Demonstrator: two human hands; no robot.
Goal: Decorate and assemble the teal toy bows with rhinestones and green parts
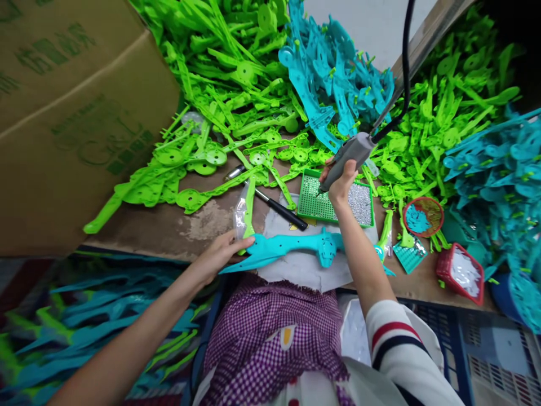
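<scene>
My left hand (220,254) grips the left end of a long turquoise plastic part (291,248) that lies on a white cloth (304,268) at the table's near edge. My right hand (340,180) is wrapped round a grey electric screwdriver (353,152) with a black cable rising from it. The driver's tip points down onto a green tray of small screws (359,203), just behind the turquoise part.
Heaps of green plastic parts (228,84) and turquoise parts (329,73) cover the back of the table. A cardboard box (71,113) stands at the left. A black-handled tool (283,210) lies near the tray. Small red baskets (462,273) sit at the right.
</scene>
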